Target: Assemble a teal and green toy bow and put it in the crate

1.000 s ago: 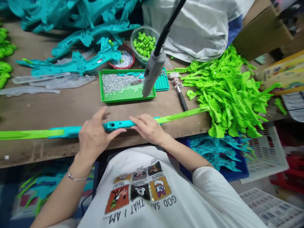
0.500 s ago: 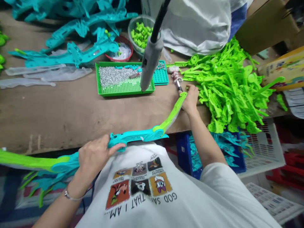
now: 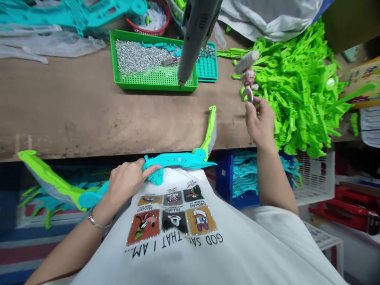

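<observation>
My left hand is closed round the middle of a toy bow, held against my shirt at the table's front edge. The bow has a teal body and a lime-green limb at each end, both angled up, with translucent film-like pieces along them. Part of the teal body is hidden by my hand and wrist. My right hand grips a small hammer with a whitish cylindrical head and pinkish-white wrapping below it. That hammer is raised beside the green pile, apart from the bow.
A grey power screwdriver hangs over a green tray of screws. Lime-green parts are heaped at the right. Teal pieces fill a blue crate below the table edge. Teal bow bodies and plastic bags lie at the back left.
My right hand has moved right, away from the bow's limb, and lifted the hammer. Both green limbs now point more steeply upward. My view has shifted too.
</observation>
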{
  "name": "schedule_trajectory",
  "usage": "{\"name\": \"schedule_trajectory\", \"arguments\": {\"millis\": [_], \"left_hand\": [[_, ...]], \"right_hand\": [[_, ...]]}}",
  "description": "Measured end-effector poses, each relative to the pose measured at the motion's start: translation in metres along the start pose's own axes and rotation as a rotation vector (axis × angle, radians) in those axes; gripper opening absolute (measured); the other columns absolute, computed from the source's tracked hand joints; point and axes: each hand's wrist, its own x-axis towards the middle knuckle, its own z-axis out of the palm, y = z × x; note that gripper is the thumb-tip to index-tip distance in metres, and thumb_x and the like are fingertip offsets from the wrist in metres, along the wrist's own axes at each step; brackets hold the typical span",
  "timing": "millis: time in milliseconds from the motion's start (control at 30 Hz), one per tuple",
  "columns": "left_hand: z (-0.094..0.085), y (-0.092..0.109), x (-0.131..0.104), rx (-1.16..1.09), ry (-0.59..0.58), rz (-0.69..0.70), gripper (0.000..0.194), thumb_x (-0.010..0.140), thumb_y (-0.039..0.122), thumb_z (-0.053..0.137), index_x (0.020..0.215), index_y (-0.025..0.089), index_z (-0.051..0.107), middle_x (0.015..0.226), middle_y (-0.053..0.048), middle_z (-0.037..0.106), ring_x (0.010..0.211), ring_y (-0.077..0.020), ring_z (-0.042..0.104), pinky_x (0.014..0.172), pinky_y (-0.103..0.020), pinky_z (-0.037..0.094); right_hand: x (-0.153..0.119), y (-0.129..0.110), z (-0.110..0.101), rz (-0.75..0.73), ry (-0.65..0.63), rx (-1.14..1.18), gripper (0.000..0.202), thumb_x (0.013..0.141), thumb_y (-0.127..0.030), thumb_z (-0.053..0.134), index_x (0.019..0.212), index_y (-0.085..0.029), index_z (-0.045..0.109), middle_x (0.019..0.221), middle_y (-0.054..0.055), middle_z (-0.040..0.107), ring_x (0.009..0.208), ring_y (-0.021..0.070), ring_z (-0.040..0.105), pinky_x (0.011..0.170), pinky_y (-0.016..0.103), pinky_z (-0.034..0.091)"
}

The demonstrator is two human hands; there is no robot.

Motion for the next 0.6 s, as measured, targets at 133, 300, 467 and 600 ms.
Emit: {"name": "schedule_trajectory", "arguments": {"millis": [133, 300, 467, 600], "left_hand": [[0.001, 0.001, -0.005, -0.025, -0.023, -0.006, 0.073, 0.095, 0.077, 0.032, 0.108, 0.019, 0.074, 0.09, -0.019, 0.078, 0.093, -0.0429, 0.074, 0.068, -0.04, 0.049], [0.003, 0.003, -0.007, -0.034, -0.011, -0.022, 0.073, 0.095, 0.078, 0.028, 0.102, 0.021, 0.075, 0.089, -0.019, 0.078, 0.091, -0.0419, 0.074, 0.067, -0.04, 0.049], [0.011, 0.001, -0.005, -0.086, 0.072, -0.013, 0.072, 0.093, 0.08, 0.032, 0.094, 0.022, 0.076, 0.083, -0.017, 0.077, 0.081, -0.0378, 0.073, 0.062, -0.037, 0.046], [0.01, 0.004, -0.005, -0.107, 0.073, -0.04, 0.072, 0.093, 0.079, 0.033, 0.094, 0.022, 0.077, 0.085, -0.018, 0.077, 0.082, -0.0396, 0.073, 0.063, -0.039, 0.047]], "right_hand": [[-0.078, 0.003, -0.041, -0.178, -0.094, 0.162, 0.041, 0.1, -0.044, 0.052, 0.13, -0.019, 0.067, 0.079, 0.004, 0.071, 0.064, 0.0176, 0.064, 0.069, 0.034, 0.055], [-0.15, 0.01, -0.061, -0.312, -0.223, 0.088, 0.037, 0.098, -0.036, 0.056, 0.13, -0.021, 0.069, 0.087, 0.006, 0.076, 0.065, 0.0175, 0.067, 0.063, 0.031, 0.055], [-0.18, 0.025, -0.051, -0.39, -0.152, 0.05, 0.038, 0.099, -0.031, 0.055, 0.134, -0.022, 0.068, 0.08, 0.006, 0.075, 0.062, 0.0184, 0.066, 0.059, 0.03, 0.055], [-0.179, 0.032, -0.039, -0.442, -0.237, 0.0, 0.039, 0.1, -0.03, 0.054, 0.136, -0.021, 0.067, 0.079, 0.005, 0.073, 0.061, 0.0176, 0.067, 0.06, 0.028, 0.056]]}}
